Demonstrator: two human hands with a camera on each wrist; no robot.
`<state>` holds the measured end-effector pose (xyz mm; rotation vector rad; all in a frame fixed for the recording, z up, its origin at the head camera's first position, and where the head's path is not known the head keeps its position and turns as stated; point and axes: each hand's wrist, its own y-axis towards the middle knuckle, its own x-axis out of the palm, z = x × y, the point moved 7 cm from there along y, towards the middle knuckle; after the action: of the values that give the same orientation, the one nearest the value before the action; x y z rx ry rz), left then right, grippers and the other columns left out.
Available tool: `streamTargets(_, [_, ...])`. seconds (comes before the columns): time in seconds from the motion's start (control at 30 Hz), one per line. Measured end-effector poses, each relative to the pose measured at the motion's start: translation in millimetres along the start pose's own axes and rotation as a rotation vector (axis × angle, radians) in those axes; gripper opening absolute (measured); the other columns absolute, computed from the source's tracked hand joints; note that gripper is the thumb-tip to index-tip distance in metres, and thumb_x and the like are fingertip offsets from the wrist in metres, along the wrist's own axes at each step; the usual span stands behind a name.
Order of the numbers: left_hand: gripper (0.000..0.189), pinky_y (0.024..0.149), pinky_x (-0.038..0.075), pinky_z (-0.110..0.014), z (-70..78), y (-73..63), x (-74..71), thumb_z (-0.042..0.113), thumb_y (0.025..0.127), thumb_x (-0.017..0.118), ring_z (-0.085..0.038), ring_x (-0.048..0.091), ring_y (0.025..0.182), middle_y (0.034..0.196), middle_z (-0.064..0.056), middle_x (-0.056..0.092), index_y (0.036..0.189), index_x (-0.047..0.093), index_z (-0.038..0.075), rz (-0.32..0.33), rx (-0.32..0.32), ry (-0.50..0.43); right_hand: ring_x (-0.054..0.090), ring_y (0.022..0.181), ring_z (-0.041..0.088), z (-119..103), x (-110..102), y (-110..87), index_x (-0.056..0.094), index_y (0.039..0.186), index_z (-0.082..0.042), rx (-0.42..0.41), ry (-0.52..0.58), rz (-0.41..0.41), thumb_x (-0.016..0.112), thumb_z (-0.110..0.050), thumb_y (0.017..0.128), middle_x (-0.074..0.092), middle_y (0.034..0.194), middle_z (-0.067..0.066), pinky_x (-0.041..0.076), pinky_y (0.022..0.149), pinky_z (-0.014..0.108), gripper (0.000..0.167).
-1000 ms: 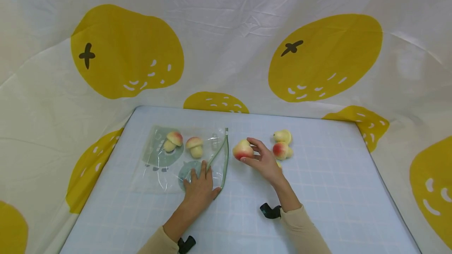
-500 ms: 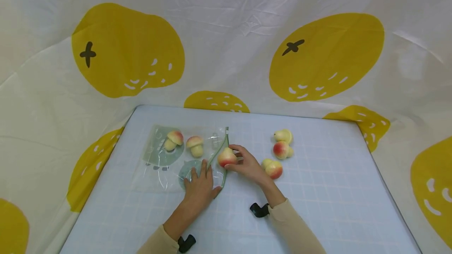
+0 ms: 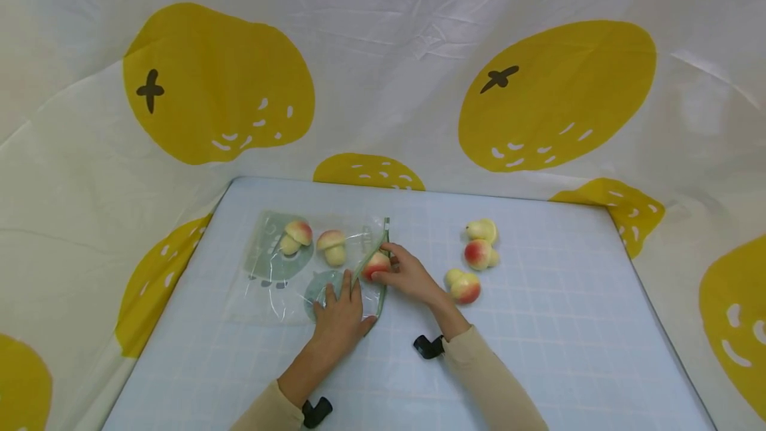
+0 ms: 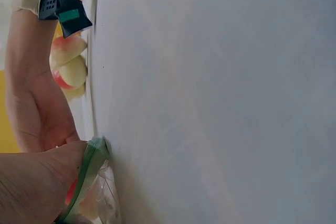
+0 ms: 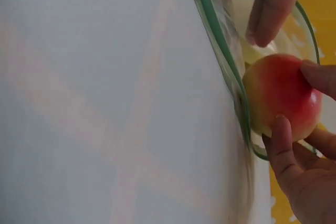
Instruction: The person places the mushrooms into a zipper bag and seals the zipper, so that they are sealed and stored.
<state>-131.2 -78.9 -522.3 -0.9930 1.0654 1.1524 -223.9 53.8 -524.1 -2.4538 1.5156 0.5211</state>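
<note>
A clear zip bag (image 3: 272,304) with green printed patches lies flat, its green-edged mouth parted at the right. Two toy mushrooms, one further left (image 3: 296,237) and one nearer the mouth (image 3: 332,248), show inside. My left hand (image 3: 338,324) rests on the bag near the mouth, fingers spread and straight. Between thumb and fingers, my right hand (image 3: 413,278) holds a red and cream toy mushroom (image 5: 278,95) inside the bag's mouth, rounded red cap toward me. The left wrist view shows the green zip edge (image 4: 86,174) beside my left hand.
To the right lie more mushroom-shaped toys: a red and yellow one (image 3: 463,286) nearest, a red-capped one (image 3: 477,255) behind it, and a pale yellow piece (image 3: 481,230) at the back. A pale checked cloth (image 3: 568,324) covers the table; a fruit-print curtain (image 3: 383,85) surrounds it.
My right hand has moved left with the toy mushroom, from beside the bag to inside its mouth. The left hand has stayed in place on the bag.
</note>
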Motion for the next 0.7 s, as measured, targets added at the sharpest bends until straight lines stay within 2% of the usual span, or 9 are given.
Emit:
streamTargets(0.13, [0.085, 0.084, 0.039, -0.078, 0.0, -0.4, -0.8, 0.048, 0.086, 0.077, -0.060, 0.039, 0.128, 0.154, -0.025, 0.036, 0.145, 0.045, -0.006, -0.009, -0.005, -0.010, 0.062, 0.107, 0.031, 0.6, -0.2, 5.6, 0.053, 0.138, -0.002, 0.016, -0.006, 0.066, 0.079, -0.015, 0.088, 0.057, 0.134, 0.016, 0.053, 0.086, 0.042, 0.058])
streamTargets(0.2, [0.086, 0.085, 0.039, -0.077, 0.0, -0.6, -0.9, 0.048, 0.086, 0.076, -0.060, 0.039, 0.128, 0.154, -0.025, 0.035, 0.145, 0.045, -0.006, -0.014, -0.006, -0.012, 0.063, 0.104, 0.032, 1.4, -1.3, 7.6, 0.054, 0.135, 0.001, 0.023, -0.012, 0.110, 0.080, -0.013, 0.087, 0.058, 0.129, 0.018, 0.054, 0.085, 0.041, 0.057])
streamTargets(0.3, [0.086, 0.085, 0.039, -0.077, 0.1, -0.7, -1.1, 0.048, 0.087, 0.076, -0.060, 0.039, 0.128, 0.155, -0.025, 0.034, 0.146, 0.044, -0.006, -0.018, -0.004, -0.010, 0.066, 0.094, 0.028, 2.4, -4.4, 9.1, 0.058, 0.129, 0.003, 0.037, -0.018, 0.188, 0.081, -0.011, 0.085, 0.063, 0.112, 0.017, 0.055, 0.079, 0.036, 0.052])
streamTargets(0.4, [0.087, 0.084, 0.040, -0.077, -0.3, -0.8, -1.0, 0.049, 0.087, 0.075, -0.060, 0.039, 0.128, 0.155, -0.026, 0.034, 0.146, 0.043, -0.006, -0.013, 0.000, -0.002, 0.066, 0.081, 0.021, 2.8, -5.9, 9.5, 0.061, 0.121, 0.000, 0.047, 0.010, 0.245, 0.080, -0.010, 0.085, 0.064, 0.093, 0.011, 0.054, 0.069, 0.031, 0.042])
streamTargets(0.47, [0.087, 0.084, 0.040, -0.077, -0.7, -1.0, -1.0, 0.049, 0.087, 0.076, -0.060, 0.040, 0.128, 0.155, -0.025, 0.035, 0.146, 0.043, -0.006, -0.009, 0.003, 0.000, 0.065, 0.076, 0.016, 2.4, -3.8, 10.7, 0.062, 0.116, -0.001, 0.046, 0.037, 0.252, 0.078, -0.010, 0.087, 0.065, 0.087, 0.006, 0.053, 0.066, 0.027, 0.035])
streamTargets(0.57, [0.088, 0.084, 0.040, -0.077, -0.8, -1.2, -1.3, 0.049, 0.087, 0.075, -0.060, 0.040, 0.127, 0.155, -0.025, 0.035, 0.147, 0.043, -0.006, -0.003, 0.008, -0.001, 0.066, 0.075, 0.014, 1.4, 2.0, 13.7, 0.062, 0.111, -0.001, 0.035, 0.092, 0.239, 0.076, -0.009, 0.090, 0.068, 0.087, 0.006, 0.052, 0.066, 0.025, 0.026])
streamTargets(0.7, [0.090, 0.083, 0.041, -0.076, 0.0, -0.9, -1.3, 0.049, 0.086, 0.075, -0.060, 0.040, 0.127, 0.155, -0.026, 0.035, 0.148, 0.041, -0.006, 0.008, 0.019, 0.000, 0.070, 0.086, 0.027, 0.4, 10.7, 18.9, 0.062, 0.111, 0.004, 0.031, 0.238, 0.205, 0.069, -0.005, 0.094, 0.069, 0.095, 0.017, 0.057, 0.075, 0.033, 0.021])
